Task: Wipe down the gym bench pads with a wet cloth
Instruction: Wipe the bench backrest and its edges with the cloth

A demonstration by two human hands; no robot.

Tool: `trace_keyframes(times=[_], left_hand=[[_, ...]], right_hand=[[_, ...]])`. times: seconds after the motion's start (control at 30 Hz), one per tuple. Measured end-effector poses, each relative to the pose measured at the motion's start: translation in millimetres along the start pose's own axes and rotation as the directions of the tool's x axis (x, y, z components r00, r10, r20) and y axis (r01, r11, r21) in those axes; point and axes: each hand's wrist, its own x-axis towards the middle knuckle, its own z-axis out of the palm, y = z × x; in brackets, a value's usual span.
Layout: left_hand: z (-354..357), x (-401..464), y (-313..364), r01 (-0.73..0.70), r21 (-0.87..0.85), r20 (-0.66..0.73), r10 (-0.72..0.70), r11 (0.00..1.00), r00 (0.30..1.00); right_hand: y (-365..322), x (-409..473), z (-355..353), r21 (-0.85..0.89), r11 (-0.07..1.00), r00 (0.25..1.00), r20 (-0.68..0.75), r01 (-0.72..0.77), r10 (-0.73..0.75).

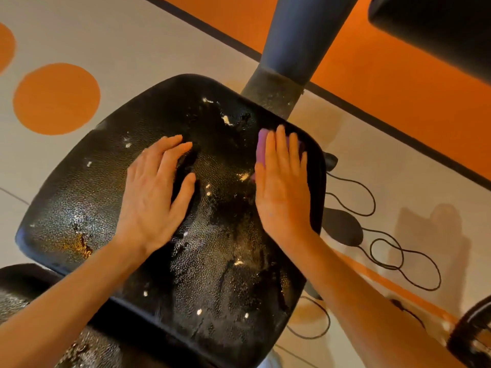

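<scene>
One black seat pad (111, 187) fills most of the view, its long axis running from the near edge at the bottom toward the grey post (287, 62) at the top. Its pebbled surface glistens wet across the middle and carries scattered pale specks. A second pad (16, 293) shows at the lower left, not yet reached by either hand as far as I can tell.

Flat on the pad's centre-left lies the left hand (154, 197), fingers straight and spread, apparently steadying it. Near the far right corner, the right hand (281, 187) presses flat with straight fingers on the purple cloth (261, 144), which peeks out beyond its fingertips and thumb side.

That corner leaves little room rightward or forward. Open pad lies leftward and back toward the person, so the next stroke likely pulls that way.

Loose black cords (398, 251) trail on the floor (159, 49) just beyond the right edge.
</scene>
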Motion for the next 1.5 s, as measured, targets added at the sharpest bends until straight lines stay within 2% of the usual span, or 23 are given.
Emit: trace_keyframes(times=[0.1, 0.23, 0.3, 0.37, 0.47, 0.57, 0.67, 0.73, 0.83, 0.97, 1.07, 1.13, 1.23, 1.3, 1.37, 1.43, 1.5], left_hand=[[-1, 10, -11, 0.024, 0.091, 0.014, -0.026, 0.996, 1.000], [2, 11, -13, 0.022, 0.149, 0.030, -0.027, 0.989, 0.999], [2, 11, -12, 0.022, 0.144, 0.026, -0.026, 0.989, 0.999], [2, 11, -12, 0.016, 0.134, 0.022, -0.019, 0.991, 1.000], [1, 10, -12, 0.038, 0.132, 0.023, -0.041, 0.991, 0.999], [1, 12, -10, 0.042, 0.134, 0.035, -0.047, 0.990, 0.998], [1, 13, -11, 0.043, 0.143, 0.045, -0.050, 0.989, 0.998], [1, 13, -11, 0.049, 0.146, 0.050, -0.056, 0.988, 0.997], [0, 12, -11, 0.050, 0.145, 0.052, -0.058, 0.988, 0.997], [0, 14, -10, 0.051, 0.151, 0.055, -0.060, 0.987, 0.997], [1, 13, -10, 0.055, 0.159, 0.050, -0.064, 0.986, 0.997], [1, 13, -10, 0.057, 0.155, 0.043, -0.064, 0.986, 0.997], [1, 12, -11, 0.071, 0.157, 0.046, -0.079, 0.985, 0.996], [1, 13, -11, 0.062, 0.173, 0.054, -0.072, 0.983, 0.996], [0, 12, -10, 0.065, 0.184, 0.064, -0.078, 0.981, 0.995], [0, 14, -11, 0.063, 0.193, 0.059, -0.076, 0.979, 0.995], [1, 13, -11, 0.060, 0.198, 0.064, -0.074, 0.978, 0.995]], right_hand=[[7, -50, -5, -0.011, 0.992, 0.988, 0.087, 0.127, -0.125], [-10, 52, -2, -0.018, 0.999, 0.999, -0.005, -0.049, 0.049], [-7, 72, 2, -0.016, 1.000, 1.000, -0.014, -0.015, 0.015], [16, 45, -2, -0.005, 0.999, 0.999, -0.020, 0.043, -0.043], [41, -9, -9, -0.041, 0.999, 1.000, 0.023, -0.019, 0.020], [15, 38, -2, -0.033, 0.998, 0.999, -0.006, -0.045, 0.045], [1, 70, 0, -0.018, 0.999, 1.000, -0.004, 0.027, -0.027], [17, 36, -4, -0.005, 0.996, 0.996, 0.025, 0.086, -0.086], [31, -27, -10, 0.001, 0.999, 0.997, 0.070, 0.042, -0.042], [-10, 54, 4, 0.023, 0.999, 0.999, -0.026, 0.023, -0.022], [-18, 95, 7, 0.011, 0.996, 0.996, 0.005, 0.094, -0.094], [10, 64, -1, -0.017, 0.990, 0.991, -0.007, 0.137, -0.137], [49, 12, -13, -0.029, 0.997, 0.997, 0.010, 0.073, -0.073], [34, 37, -8, 0.013, 0.999, 0.999, -0.028, 0.040, -0.040], [-8, 91, 4, 0.061, 0.993, 0.991, -0.095, 0.104, -0.098], [-50, 142, 10, 0.074, 0.986, 0.987, -0.077, 0.149, -0.143], [-53, 155, 10, 0.092, 0.972, 0.976, -0.043, 0.215, -0.212]])
